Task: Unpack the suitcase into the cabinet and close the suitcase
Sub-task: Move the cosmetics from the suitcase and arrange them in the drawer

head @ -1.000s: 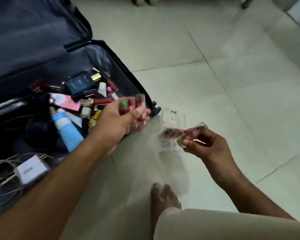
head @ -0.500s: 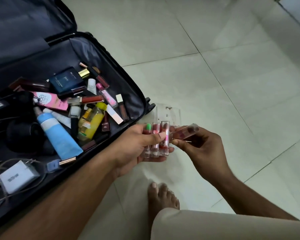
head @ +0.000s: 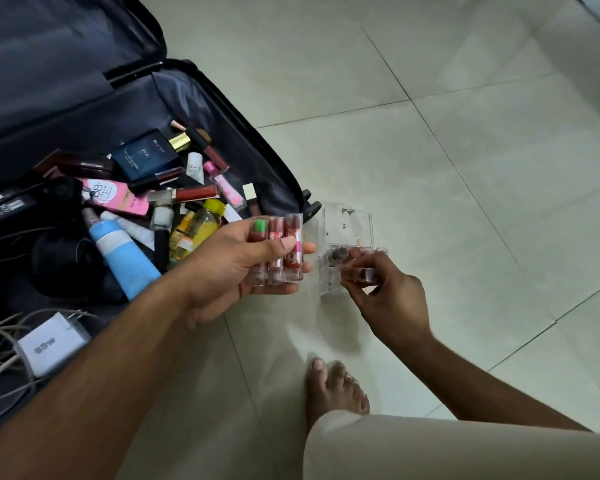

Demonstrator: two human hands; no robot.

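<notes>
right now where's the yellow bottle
In the head view the yellow bottle lies in the open suitcase, left of centre, between the blue tube and the left hand holding three lipsticks.

The open dark fabric-lined suitcase [head: 201, 109] runs off the left edge. The clear plastic organiser's [head: 347, 230] contents blur, partly hidden behind the right hand [head: 385, 299].

Our right hand [head: 388, 299] now lowers its lipstick [head: 359, 274] from beside the left-hand tubes [head: 278, 251] down to the clear organizer [head: 347, 251].
</notes>
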